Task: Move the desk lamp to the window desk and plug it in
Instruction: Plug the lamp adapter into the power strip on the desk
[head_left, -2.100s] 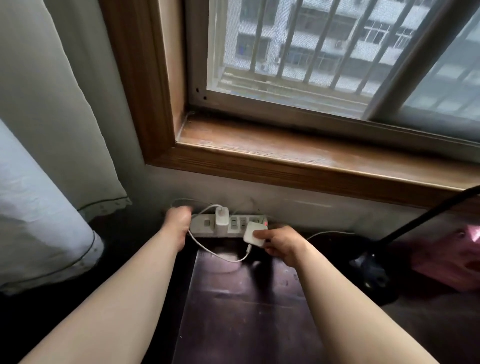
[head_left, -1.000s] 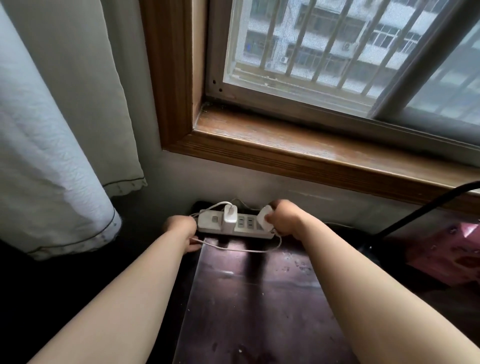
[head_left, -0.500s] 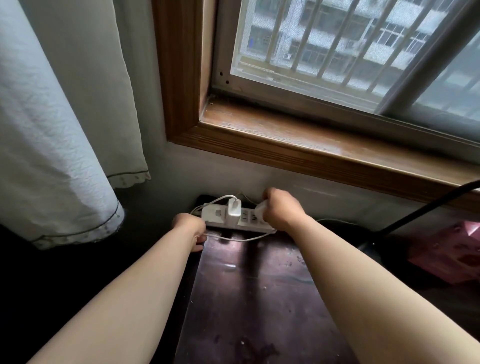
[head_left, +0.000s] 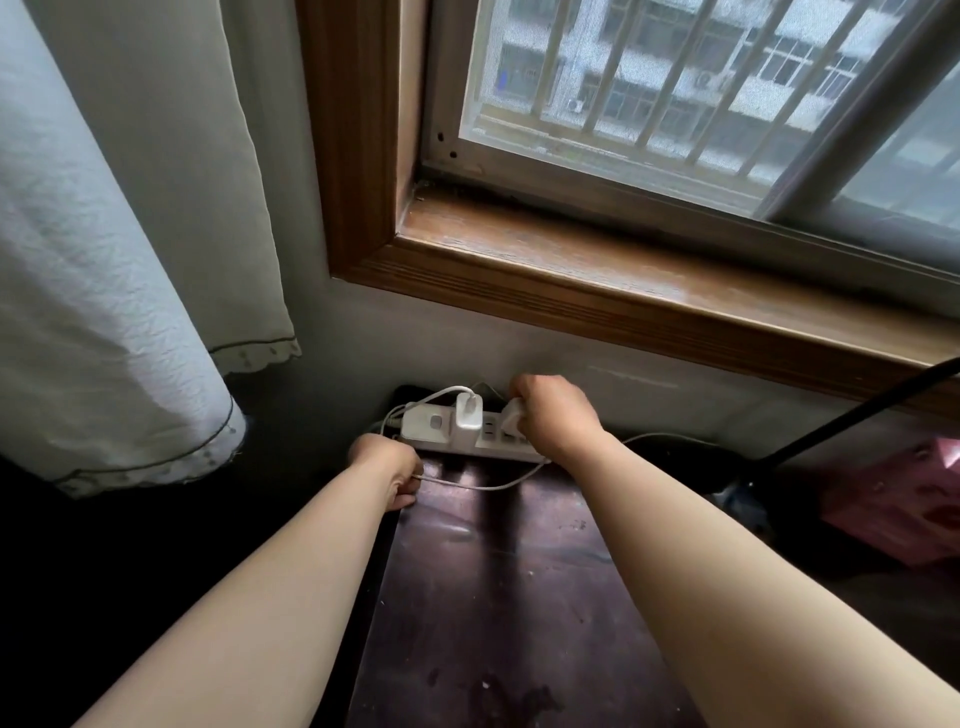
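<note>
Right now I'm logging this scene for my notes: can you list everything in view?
power strip: 1, white, desk's back edge by the wall
charger: 1, white, plugged into the strip
adapter: 1, white, at the strip, in right hand
cable: 1, white, across the desk
desk: 1, dark brown, below the window
lamp arm: 1, black, right
curtain: 1, pale, left
pink object: 1, far right
left hand: holds the cable
right hand: grips the adapter

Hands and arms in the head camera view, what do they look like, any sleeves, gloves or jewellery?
Both the left hand and the right hand are bare: no gloves. No ring, watch or bracelet shows on the parts in view. Both forearms are uncovered down to the bottom edge of the picture, so no sleeve is in view. The fingers are mostly hidden, curled away from the camera, so nails cannot be judged.
</note>
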